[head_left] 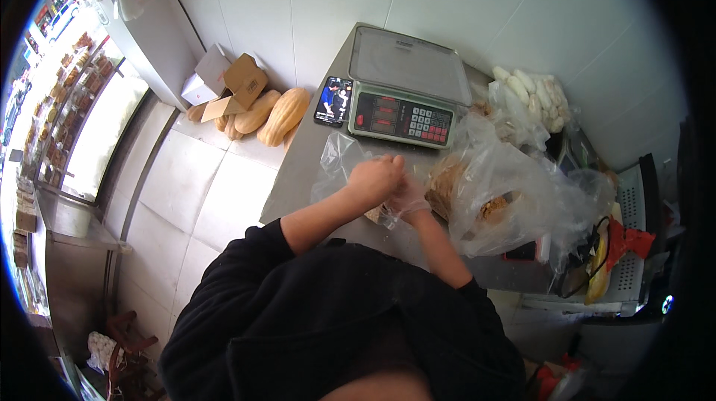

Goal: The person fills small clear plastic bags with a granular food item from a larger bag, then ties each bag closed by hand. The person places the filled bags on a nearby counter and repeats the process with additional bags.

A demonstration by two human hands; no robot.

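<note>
My left hand [376, 178] is curled into a fist over the steel table, its fingertips out of sight. Pressed against it is my right hand [407, 197], which wears a thin clear plastic glove that ends at the wrist. What the fingers pinch is hidden between the two hands. A clear plastic bag [335, 163] lies crumpled just beyond and left of my left hand. Under the hands shows a small pale, grainy item [373, 214], partly covered. To the right of my right hand, a large clear bag [475, 199] holds brown, crumbly food.
A digital price scale [401, 118] stands at the table's far side, with a lit phone [334, 100] beside it. A bag of white, elongated pieces [531, 96] sits far right. Squashes [285, 115] and an opened carton [243, 85] rest on the floor at left.
</note>
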